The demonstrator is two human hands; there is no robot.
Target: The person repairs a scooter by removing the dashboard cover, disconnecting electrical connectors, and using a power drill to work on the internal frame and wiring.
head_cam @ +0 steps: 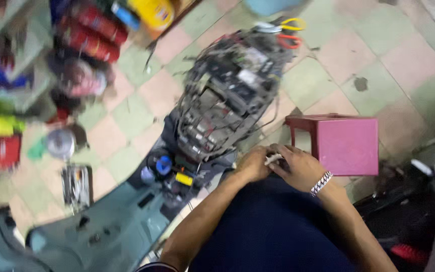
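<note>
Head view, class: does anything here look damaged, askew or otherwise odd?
Yes. The scooter is stripped of its covers, wiring and parts exposed, with a grey body panel lying loose on the tiled floor. The picture is blurred, so finer damage cannot be judged.

Checkered tile floor (358,55) under stripped scooter (217,100), pink stool (346,143).

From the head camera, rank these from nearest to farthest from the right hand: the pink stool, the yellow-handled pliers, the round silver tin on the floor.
From the right hand:
1. Pink stool, just beside it on the right.
2. Yellow-handled pliers, far up the frame, past the stripped scooter.
3. Round silver tin, across the floor at the far left.
</note>
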